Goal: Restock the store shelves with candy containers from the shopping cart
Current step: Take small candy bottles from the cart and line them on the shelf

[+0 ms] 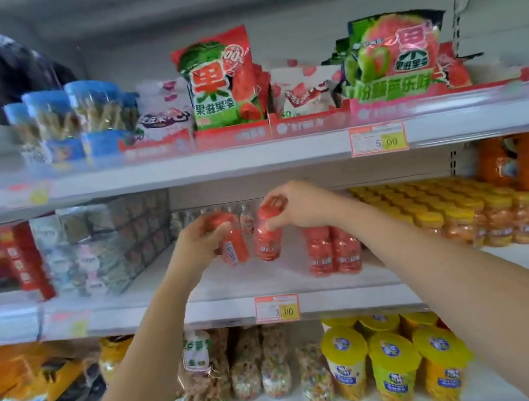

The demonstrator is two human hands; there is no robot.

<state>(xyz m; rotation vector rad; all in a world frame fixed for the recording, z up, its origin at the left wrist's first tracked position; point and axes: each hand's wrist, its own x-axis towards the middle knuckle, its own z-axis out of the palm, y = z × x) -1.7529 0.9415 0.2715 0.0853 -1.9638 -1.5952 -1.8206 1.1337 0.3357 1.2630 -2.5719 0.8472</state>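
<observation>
Both my hands reach into the middle shelf [219,287]. My left hand [196,241] grips a small red candy bottle [235,246], tilted, above the shelf floor. My right hand [299,207] grips the cap end of a second red candy bottle [268,241] right beside the first. Two matching red bottles [333,252] stand upright on the shelf just right of them. Further clear-capped bottles stand at the back of that gap. The shopping cart is out of view.
Yellow-capped orange candy bottles [469,214] fill the middle shelf to the right; stacked boxed goods [101,246] sit on its left. Snack bags [221,82] line the upper shelf. Yellow-lidded tubs [396,368] and bagged sweets occupy the lower shelf. Price tags [277,308] hang on the shelf edges.
</observation>
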